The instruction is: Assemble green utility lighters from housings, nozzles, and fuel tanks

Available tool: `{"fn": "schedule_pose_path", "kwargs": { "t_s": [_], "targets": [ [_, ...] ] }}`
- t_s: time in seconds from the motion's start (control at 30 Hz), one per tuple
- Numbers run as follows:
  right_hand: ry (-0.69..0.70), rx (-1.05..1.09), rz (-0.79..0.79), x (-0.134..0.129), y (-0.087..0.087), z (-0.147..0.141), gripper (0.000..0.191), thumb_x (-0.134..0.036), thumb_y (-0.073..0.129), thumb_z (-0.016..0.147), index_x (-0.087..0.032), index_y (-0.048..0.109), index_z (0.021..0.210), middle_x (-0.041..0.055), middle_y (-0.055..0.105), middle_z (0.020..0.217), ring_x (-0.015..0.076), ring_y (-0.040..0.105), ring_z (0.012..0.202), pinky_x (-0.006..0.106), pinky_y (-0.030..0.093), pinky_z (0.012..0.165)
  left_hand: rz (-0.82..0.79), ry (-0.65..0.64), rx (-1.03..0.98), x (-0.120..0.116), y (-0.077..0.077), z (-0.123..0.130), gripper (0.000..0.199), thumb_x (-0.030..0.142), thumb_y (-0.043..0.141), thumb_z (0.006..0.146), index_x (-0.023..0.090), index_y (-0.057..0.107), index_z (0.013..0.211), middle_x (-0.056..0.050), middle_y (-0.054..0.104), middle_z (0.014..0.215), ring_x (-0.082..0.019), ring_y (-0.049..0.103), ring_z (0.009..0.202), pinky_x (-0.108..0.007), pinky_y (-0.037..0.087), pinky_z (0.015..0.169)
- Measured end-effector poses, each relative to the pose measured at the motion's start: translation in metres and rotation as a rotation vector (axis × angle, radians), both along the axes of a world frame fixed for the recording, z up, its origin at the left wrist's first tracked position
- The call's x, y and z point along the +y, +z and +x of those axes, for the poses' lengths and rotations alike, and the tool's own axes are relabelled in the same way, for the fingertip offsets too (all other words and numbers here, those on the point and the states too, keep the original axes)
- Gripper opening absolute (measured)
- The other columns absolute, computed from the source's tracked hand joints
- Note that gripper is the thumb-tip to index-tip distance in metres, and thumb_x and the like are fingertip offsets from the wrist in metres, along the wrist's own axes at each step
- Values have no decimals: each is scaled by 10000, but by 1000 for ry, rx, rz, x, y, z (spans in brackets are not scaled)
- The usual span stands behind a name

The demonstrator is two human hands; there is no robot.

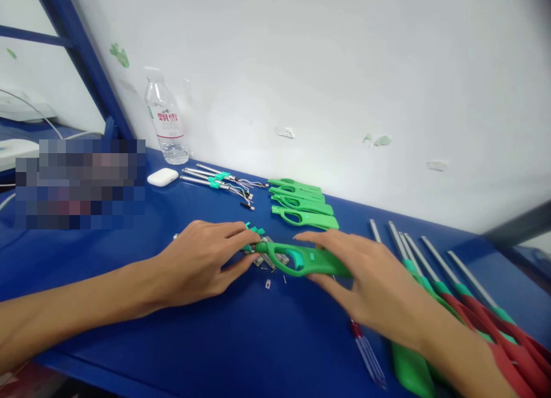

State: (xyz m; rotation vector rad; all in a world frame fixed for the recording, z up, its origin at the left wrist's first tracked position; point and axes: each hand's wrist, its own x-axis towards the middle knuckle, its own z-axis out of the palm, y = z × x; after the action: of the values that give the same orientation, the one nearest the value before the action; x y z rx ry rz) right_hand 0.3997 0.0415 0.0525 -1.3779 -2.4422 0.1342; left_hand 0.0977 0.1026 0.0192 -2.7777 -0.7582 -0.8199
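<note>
My right hand [357, 272] is closed round the body of a green lighter [321, 261], which lies level with its teal trigger showing. At the lighter's narrow left end, my left hand [210, 263] pinches a dark and teal piece that meets the green tip; most of that piece is hidden by the fingers. Behind and beneath the lighter are small clear and metal parts [267, 284] and teal pieces [260, 231] on the blue table [241, 335]. Several green casings [305, 218] lie stacked in a row farther back.
Metal rods with wires [215, 182], a white case [162, 177] and a water bottle [167, 123] stand or lie at the back left. Red and green lighters [482, 323] line the right side, near a clear-handled screwdriver [368, 355]. A white wall [344, 71] rises behind.
</note>
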Motion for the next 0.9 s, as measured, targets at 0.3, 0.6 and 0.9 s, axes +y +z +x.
{"fn": "schedule_pose_path", "kwargs": {
  "t_s": [0.3,0.6,0.9],
  "targets": [
    [11,-119,-43,-17,-6,-35,578,-738,396,1113,-350,563,1507,57,769,1264,345,798,931,530,603,746,63,-84,31,-13,0,4,221,291,407,1200,229,618,1228,-14,801,1054,-200,812,792,-337,555,621],
    [80,-19,1,-19,-14,-44,416,-472,309,1219,-297,661,1083,-23,708,962,235,720,847,401,367,660,182,-161,-49,-24,2,9,184,195,473,1166,179,657,1157,-23,797,977,-192,795,743,-339,604,664],
    [161,-103,396,-16,-10,-48,466,-392,298,1231,-250,633,940,-51,660,744,193,621,666,382,327,568,186,-157,-110,-23,0,9,168,169,507,1162,174,674,1169,-19,803,983,-175,789,760,-320,603,698]
  ]
}}
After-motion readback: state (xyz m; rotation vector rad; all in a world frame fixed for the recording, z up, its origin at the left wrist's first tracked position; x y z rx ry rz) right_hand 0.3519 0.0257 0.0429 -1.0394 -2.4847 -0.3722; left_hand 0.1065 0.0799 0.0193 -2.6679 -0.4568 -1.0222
